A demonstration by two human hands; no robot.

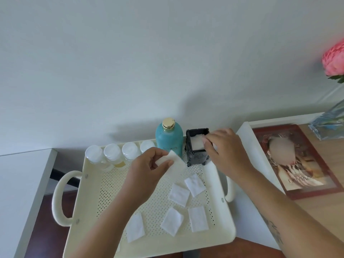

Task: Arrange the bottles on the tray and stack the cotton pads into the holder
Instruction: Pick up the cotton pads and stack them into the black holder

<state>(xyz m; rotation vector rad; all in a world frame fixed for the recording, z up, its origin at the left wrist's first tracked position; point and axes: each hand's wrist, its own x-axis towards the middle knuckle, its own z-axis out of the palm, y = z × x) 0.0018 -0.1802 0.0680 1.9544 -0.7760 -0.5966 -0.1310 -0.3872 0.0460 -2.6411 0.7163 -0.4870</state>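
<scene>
Pressing flat into the holder [197,146], a pad is being seated by the right hand [226,148], fingers bent; another pad [174,161] beside the holder is being pinched by the left hand [149,171].

No text can be read: the teal bottle [169,140] bears faint dark lettering too blurred to make out, and the black holder [197,148] shows only embossed ornament.

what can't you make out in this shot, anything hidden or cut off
Head view only:
- Fourth small clear bottle: lower part hidden by the left hand.
- Black holder: how many pads are inside, blocked by the right hand.
- Teal bottle: label too blurred to read.
- Glass vase: cut by the right edge.
</scene>
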